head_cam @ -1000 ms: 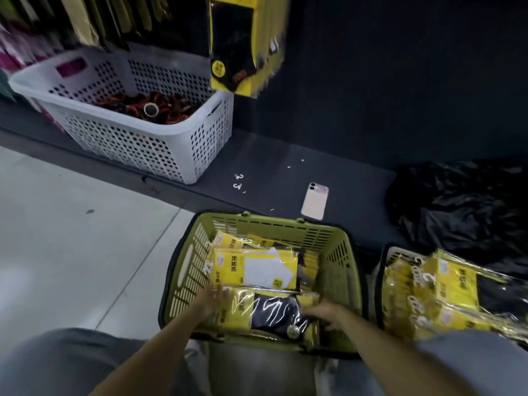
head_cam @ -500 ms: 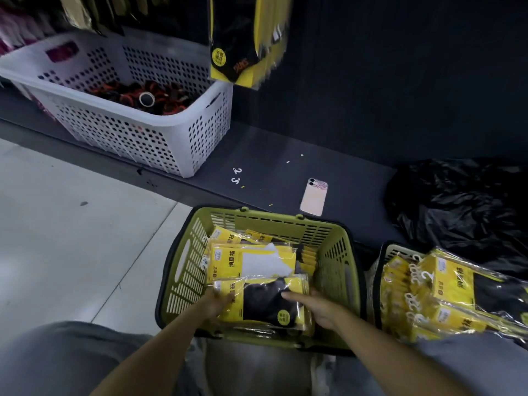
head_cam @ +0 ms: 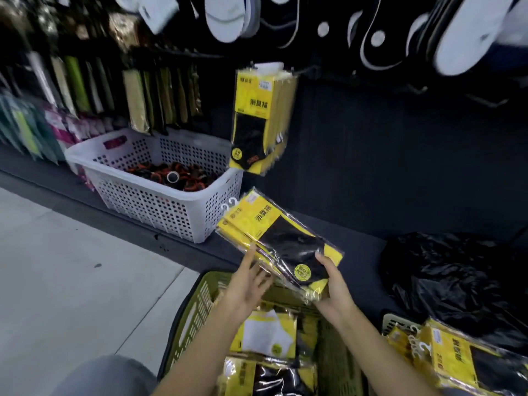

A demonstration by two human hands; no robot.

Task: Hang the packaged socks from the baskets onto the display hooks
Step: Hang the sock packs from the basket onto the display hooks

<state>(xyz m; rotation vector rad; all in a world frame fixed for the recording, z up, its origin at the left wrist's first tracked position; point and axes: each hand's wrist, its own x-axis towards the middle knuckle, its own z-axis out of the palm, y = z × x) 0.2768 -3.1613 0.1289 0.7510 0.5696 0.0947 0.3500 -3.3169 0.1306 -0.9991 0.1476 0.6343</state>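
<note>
The bundle of packaged socks (head_cam: 278, 244) sits just right of the frame's centre, lifted above the green basket (head_cam: 197, 304) and tilted, its white plastic hanger tabs (head_cam: 228, 205) pointing up and left. The right hand (head_cam: 334, 284) clasps its lower right end, thumb on top of the glossy film. The left hand (head_cam: 247, 284) lies with fairly straight fingers against the lower left edge, propping it rather than clenching. Each pack is a flat yellow card sleeve with a black sock showing, wrapped in crinkled clear plastic that catches the light.

Below, the green basket is a slotted plastic tub holding more packs (head_cam: 268, 332), one with a white sock. At the lower right a second basket (head_cam: 391, 324), pale and latticed, carries a stack of the same yellow packs (head_cam: 457, 358).

Above the bundle, the hanging packs (head_cam: 260, 118) dangle together from a display hook against a dark ribbed back panel (head_cam: 400, 167). A dark, matte base ledge (head_cam: 357, 252) runs beneath it, bearing a white perforated basket (head_cam: 160, 201) on the left and a crumpled, shiny black plastic bag (head_cam: 457, 281) on the right. The floor (head_cam: 71, 281) at the left is smooth pale grey with a thin seam. Rows of narrow packets (head_cam: 143, 101) hang at the upper left; blurred white oval shapes (head_cam: 225, 18) hang along the top.
</note>
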